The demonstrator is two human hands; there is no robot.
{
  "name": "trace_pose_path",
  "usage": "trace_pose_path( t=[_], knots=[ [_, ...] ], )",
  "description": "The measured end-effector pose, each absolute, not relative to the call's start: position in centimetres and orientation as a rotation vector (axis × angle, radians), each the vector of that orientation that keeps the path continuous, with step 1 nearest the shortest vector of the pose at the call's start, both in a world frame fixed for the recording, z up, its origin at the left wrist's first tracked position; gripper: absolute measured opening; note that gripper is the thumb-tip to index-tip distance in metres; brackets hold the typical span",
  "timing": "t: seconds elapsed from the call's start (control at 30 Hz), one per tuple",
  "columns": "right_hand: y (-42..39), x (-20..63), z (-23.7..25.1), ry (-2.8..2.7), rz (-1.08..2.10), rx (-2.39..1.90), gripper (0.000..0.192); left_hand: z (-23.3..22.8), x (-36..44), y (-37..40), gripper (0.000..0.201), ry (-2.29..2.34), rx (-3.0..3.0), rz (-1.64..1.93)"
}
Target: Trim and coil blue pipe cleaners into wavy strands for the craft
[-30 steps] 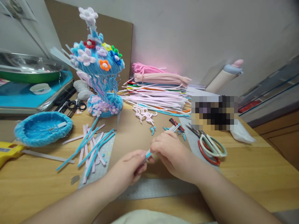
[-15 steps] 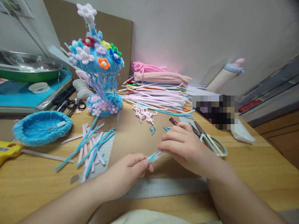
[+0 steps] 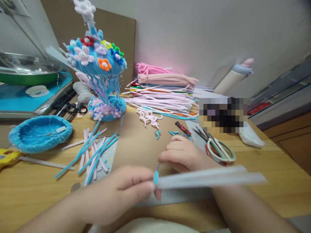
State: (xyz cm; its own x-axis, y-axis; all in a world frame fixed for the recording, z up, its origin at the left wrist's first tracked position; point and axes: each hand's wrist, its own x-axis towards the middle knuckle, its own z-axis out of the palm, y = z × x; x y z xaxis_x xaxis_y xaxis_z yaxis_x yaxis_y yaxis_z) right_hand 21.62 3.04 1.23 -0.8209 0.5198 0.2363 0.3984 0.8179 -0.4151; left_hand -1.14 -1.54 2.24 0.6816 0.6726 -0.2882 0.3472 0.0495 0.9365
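Observation:
My left hand [image 3: 132, 191] pinches a short blue pipe cleaner [image 3: 155, 178] together with a pale, blurred strip [image 3: 209, 177]. The blue loop sits across the strip's near end, just beyond my left fingertips. From there the strip sticks out to the right, passing over my right wrist. With its fingers curled, my right hand [image 3: 182, 153] pinches the thin upper end of the blue pipe cleaner. Small blue offcuts [image 3: 173, 132] lie just behind that hand. Several curled pale pink pieces [image 3: 148, 118] rest on the brown board [image 3: 136, 145] under my hands.
A blue flower-covered jellyfish-like craft [image 3: 102, 61] stands at back left. Nearby are a blue fuzzy bowl [image 3: 40, 132], loose blue and pink pipe cleaners [image 3: 89, 152] and a yellow glue gun [image 3: 9, 157]. Scissors [image 3: 218, 149] lie right; pipe cleaner bundles [image 3: 167, 80] are stacked behind.
The pale strip now swings out to the right over my right wrist. My hands have shifted, and the blue pipe cleaner now stands bent upright between them.

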Motion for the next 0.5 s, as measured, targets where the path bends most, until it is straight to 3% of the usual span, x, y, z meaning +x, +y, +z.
trace_pose_path(
  t=[0.2,0.37,0.5],
  knots=[
    [1.0,19.5,0.4,-2.777,0.258,-0.869,0.018,0.6,-1.3,-0.5,0.031,1.390,1.921,0.573],
    [-0.3,18.8,0.5,-2.794,0.079,-0.851,0.016,-0.3,-1.3,-0.6,0.023,1.526,2.434,0.369],
    [0.0,19.5,1.4,-2.743,0.024,-0.719,0.021,0.4,-1.4,-1.0,0.014,1.310,2.601,0.064]
  ],
)
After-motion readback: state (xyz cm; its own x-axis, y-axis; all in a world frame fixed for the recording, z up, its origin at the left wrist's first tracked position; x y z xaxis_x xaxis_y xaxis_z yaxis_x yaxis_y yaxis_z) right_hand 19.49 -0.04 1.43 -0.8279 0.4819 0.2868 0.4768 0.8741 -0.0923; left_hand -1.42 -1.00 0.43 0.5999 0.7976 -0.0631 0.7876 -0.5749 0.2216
